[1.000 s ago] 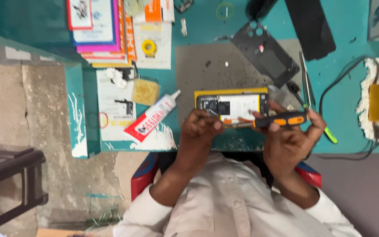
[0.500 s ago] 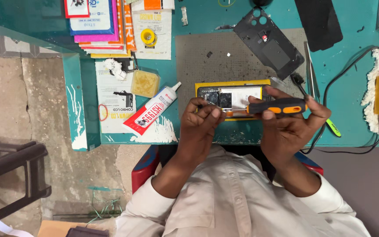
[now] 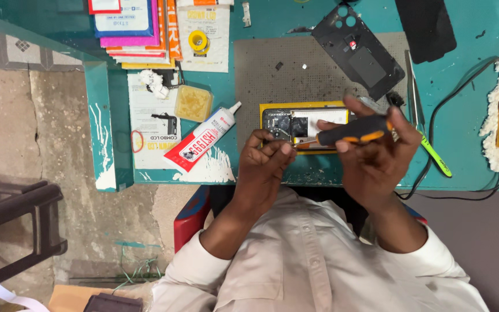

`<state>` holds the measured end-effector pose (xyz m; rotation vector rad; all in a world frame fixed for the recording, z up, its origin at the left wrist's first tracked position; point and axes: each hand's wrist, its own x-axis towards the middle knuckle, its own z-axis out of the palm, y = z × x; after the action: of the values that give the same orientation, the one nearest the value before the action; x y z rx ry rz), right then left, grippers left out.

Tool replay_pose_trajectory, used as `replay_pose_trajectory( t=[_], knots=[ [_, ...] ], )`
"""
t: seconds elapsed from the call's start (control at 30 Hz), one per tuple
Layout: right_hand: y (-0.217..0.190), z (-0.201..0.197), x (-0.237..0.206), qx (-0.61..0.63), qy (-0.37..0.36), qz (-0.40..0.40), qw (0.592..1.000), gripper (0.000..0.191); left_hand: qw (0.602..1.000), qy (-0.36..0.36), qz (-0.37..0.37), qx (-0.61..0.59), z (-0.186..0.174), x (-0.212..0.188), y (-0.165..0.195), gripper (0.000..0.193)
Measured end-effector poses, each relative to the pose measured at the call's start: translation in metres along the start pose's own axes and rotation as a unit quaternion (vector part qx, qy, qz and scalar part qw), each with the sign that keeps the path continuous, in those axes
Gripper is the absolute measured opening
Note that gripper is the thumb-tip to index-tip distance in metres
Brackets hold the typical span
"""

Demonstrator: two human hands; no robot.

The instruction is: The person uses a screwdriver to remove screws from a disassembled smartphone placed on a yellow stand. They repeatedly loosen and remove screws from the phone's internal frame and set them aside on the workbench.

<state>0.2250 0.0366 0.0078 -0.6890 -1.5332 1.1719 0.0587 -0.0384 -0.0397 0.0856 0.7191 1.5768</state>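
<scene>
- Right hand (image 3: 376, 162) grips a black-and-orange screwdriver (image 3: 347, 132), fingers clenched round the handle, tip pointing to 9 o'clock at the left hand (image 3: 267, 164).
- Left hand fingers are pinched at the tip; whatever they pinch is too small to tell, likely a screw.
- Opened phone (image 3: 302, 122), yellow-framed, lies on the grey mat (image 3: 272, 86) at 12 o'clock of the hands.
- Risk: the pinched part drops off the surface (image 3: 226, 167) edge to the floor, since the hands sit over the edge.
- Risk: the tip slips and stabs the exposed board.
- Glue tube (image 3: 202, 138) at 9 o'clock of the phone, near the left forearm; a knock could roll it off.
</scene>
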Motion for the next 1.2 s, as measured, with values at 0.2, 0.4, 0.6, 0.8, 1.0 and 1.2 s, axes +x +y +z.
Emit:
replay_pose_trajectory(
  t=[0.2, 0.4, 0.6, 0.8, 1.0, 1.2],
  knots=[
    [0.002, -0.003, 0.01, -0.065, 0.024, -0.05, 0.996, 0.072, 0.985, -0.035, 0.08, 0.15, 0.007, 0.0, 0.004, 0.042],
    [-0.001, 0.011, 0.021, -0.101, -0.012, -0.058, 0.993, 0.069, 0.891, -0.035, 0.237, 0.387, 0.003, 0.002, 0.023, 0.046],
    [-0.006, 0.016, 0.014, -0.027, 0.027, -0.024, 0.999, 0.062, 0.995, -0.001, 0.09, 0.04, -0.001, 0.004, 0.015, 0.042],
    [0.007, 0.014, -0.006, -0.015, 0.062, -0.053, 0.997, 0.064, 0.998, -0.015, 0.008, -0.065, -0.004, 0.004, 0.003, 0.035],
    [0.015, 0.013, -0.014, -0.034, 0.068, -0.083, 0.994, 0.068, 0.997, -0.016, 0.001, -0.073, -0.006, 0.004, 0.002, 0.039],
    [0.017, 0.011, -0.013, -0.118, 0.053, -0.103, 0.986, 0.074, 0.997, -0.036, 0.012, -0.064, -0.002, 0.004, 0.007, 0.044]
  ],
)
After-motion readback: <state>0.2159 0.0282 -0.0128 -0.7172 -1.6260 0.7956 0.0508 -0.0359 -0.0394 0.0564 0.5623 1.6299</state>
